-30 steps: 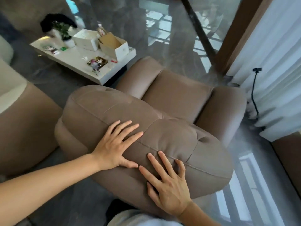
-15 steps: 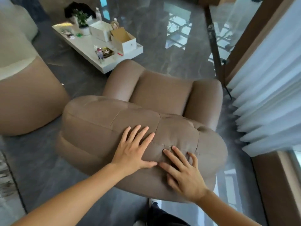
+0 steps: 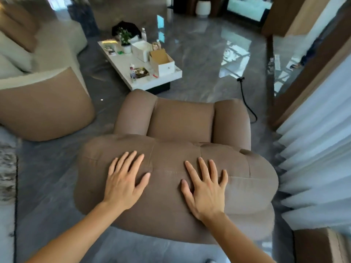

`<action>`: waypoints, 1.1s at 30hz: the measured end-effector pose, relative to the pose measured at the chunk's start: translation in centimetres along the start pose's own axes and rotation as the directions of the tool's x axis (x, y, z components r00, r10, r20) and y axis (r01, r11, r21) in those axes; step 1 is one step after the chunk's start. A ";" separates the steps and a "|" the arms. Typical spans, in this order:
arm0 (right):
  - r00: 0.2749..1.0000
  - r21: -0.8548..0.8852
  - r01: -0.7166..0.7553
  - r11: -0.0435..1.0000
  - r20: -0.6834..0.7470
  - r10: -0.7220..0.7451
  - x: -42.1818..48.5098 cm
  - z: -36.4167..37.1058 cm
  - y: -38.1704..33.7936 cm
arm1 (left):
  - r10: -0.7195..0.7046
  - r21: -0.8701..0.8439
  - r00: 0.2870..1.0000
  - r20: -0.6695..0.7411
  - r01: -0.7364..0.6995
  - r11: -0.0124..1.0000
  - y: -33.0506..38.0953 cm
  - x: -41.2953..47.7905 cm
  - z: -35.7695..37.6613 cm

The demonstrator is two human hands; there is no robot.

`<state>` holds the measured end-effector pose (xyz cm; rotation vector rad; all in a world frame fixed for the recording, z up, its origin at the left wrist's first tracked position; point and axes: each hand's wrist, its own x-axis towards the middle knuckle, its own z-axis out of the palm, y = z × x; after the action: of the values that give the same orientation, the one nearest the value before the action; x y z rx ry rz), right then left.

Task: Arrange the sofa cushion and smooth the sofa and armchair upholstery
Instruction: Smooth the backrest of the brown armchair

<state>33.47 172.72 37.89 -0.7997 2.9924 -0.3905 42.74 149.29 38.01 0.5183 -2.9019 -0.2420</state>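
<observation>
Clearly, you stood behind the brown padded fabric armchair (image 3: 180, 130), both palms flat on its rounded backrest top. Your left hand (image 3: 124, 182) and right hand (image 3: 205, 188) lay apart, fingers (image 3: 203, 168) spread and released, grasping nothing. To smooth well, you would likely press lightly and sweep outward from the stitched seams toward the sides, with even pressure. The upholstery looked plump, matte and mostly smooth, with shallow creases near the seams. The armchair sat on the glossy grey floor (image 3: 199, 54), near the low white bench (image 3: 144, 83) beyond it.
</observation>
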 end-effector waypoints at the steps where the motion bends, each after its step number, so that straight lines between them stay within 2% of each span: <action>1: 1.000 0.011 0.025 1.000 0.010 -0.025 0.3 -0.5 1.8 | -0.026 -0.001 1.000 -0.009 0.026 1.000 1.7 -0.1 0.4; 6: 0.990 0.025 0.121 0.992 0.068 -0.123 2.0 -3.4 9.9 | -0.145 0.019 0.987 -0.069 0.147 0.989 10.6 -0.1 1.6; 10: 0.973 0.017 0.227 0.974 0.050 -0.227 3.3 -4.9 16.3 | -0.230 0.048 0.971 -0.058 0.233 0.971 16.9 -0.1 2.9; 13: 0.948 0.050 0.317 0.947 -0.011 -0.317 5.7 -4.6 21.5 | -0.297 0.045 0.954 -0.039 0.298 0.953 21.4 0.7 4.6; 16: 0.916 -0.035 0.378 0.925 -0.133 -0.379 7.1 -4.5 25.1 | -0.286 0.065 0.954 -0.090 0.292 0.954 24.7 1.5 6.0; 21: 0.890 -0.050 0.455 0.889 0.047 -0.453 11.0 -8.2 31.2 | -0.338 0.099 0.931 -0.135 0.353 0.931 31.5 4.3 8.5; 26: 0.845 -0.018 0.535 0.845 0.046 -0.534 15.7 -9.3 36.8 | -0.452 0.068 0.869 -0.199 0.473 0.879 37.5 7.4 10.4; 33: 0.797 -0.014 0.595 0.804 0.137 -0.588 19.2 -10.9 42.3 | -0.516 0.070 0.842 -0.155 0.530 0.845 44.3 9.5 11.4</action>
<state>-4.76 201.22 38.95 -1.7024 2.5726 -0.2421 17.19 188.40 36.84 1.2981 -2.5919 -0.1106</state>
